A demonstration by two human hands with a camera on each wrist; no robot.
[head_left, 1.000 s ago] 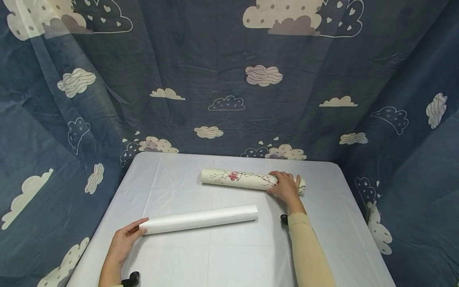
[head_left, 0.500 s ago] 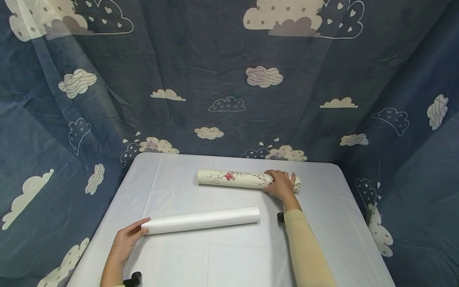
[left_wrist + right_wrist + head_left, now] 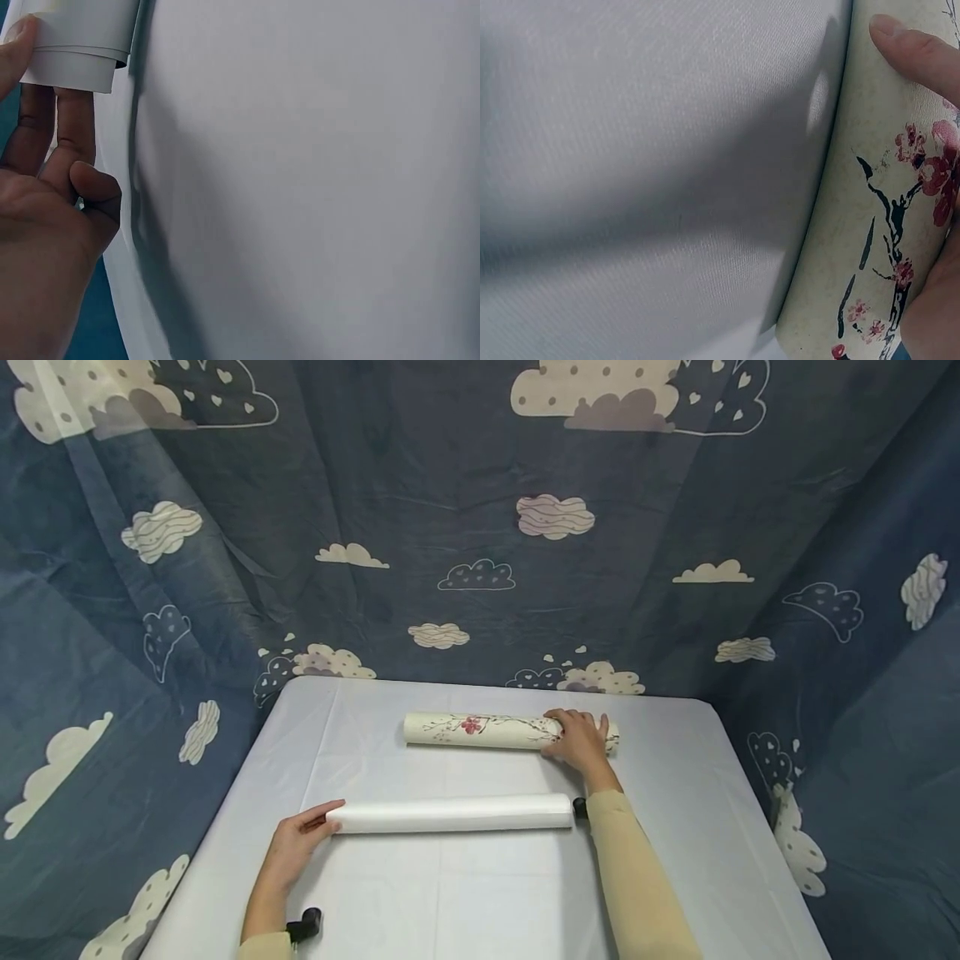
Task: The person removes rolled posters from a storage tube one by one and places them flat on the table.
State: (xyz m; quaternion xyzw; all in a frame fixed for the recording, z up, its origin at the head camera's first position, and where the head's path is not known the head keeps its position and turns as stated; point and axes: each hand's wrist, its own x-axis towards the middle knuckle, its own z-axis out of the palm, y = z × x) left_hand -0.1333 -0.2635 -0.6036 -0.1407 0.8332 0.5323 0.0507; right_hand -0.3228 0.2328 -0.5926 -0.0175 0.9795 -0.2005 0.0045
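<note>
Near the middle of the table in the head view lies a plain white paper roll (image 3: 453,814), now nearly level from left to right. My left hand (image 3: 294,847) pinches its left end, thumb over the layered edge and fingers beneath, as the left wrist view shows on the roll's end (image 3: 79,60). Farther back is a cream wallpaper roll (image 3: 472,731) printed with red blossoms and dark branches. Over its right part, my right hand (image 3: 581,743) grips it from above. In the right wrist view the thumb (image 3: 915,56) presses along the patterned surface (image 3: 817,292).
A white cloth covers the table (image 3: 390,902), with fold creases across it. Dark blue curtains (image 3: 420,477) with cloud prints hang behind and at both sides. Black wrist straps (image 3: 303,925) sit on the arms.
The white roll has shifted right and turned from a slant to nearly level, with my left hand moving along. My right hand and the wallpaper roll have slid a little left.
</note>
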